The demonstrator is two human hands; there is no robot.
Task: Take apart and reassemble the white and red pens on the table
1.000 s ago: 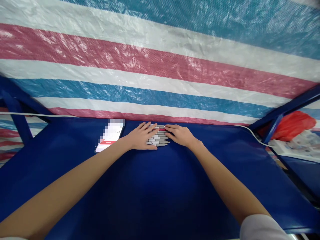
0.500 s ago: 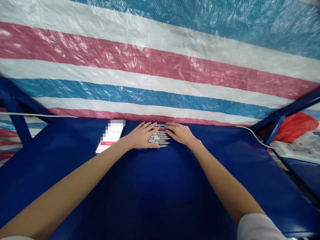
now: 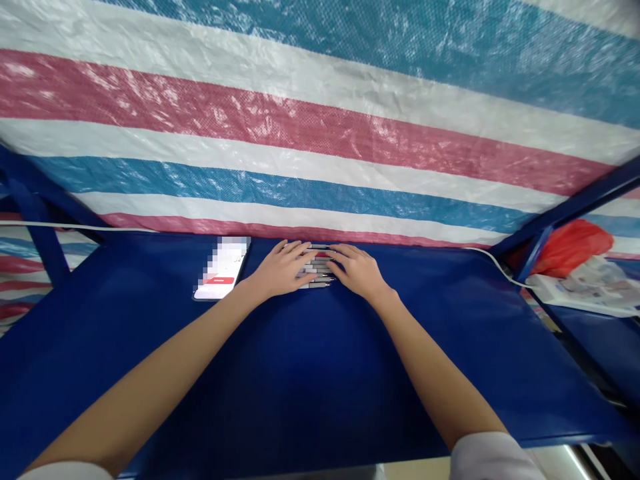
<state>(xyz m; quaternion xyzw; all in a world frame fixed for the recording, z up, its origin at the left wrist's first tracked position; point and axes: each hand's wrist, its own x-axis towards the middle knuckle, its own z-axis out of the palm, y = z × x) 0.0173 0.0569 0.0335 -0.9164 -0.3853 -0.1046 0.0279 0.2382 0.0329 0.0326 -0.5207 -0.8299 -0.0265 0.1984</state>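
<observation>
Several slim pens (image 3: 319,285) lie side by side in a stack of rows on the blue table, mostly grey and white, with a pink-red one (image 3: 323,254) near the far end. Over their left ends lies my left hand (image 3: 284,270), palm down, fingers spread and thumb towards me. My right hand (image 3: 361,270) is at their pointed right ends, fingers stretched and slightly apart, fingertips touching or just above the pens. Neither hand grips a pen. Both hands partly hide the row.
A phone (image 3: 220,291) with a lit screen lies left of my left hand. A striped plastic sheet (image 3: 300,127) hangs behind the blue table (image 3: 320,373). A white cable (image 3: 493,259) runs along the back right, near a red plastic bag (image 3: 570,248) beyond the frame post.
My left thumb has moved up off the nearest pen's middle. My right hand has shifted slightly left over the pen tips. The head view has also shifted a little.
</observation>
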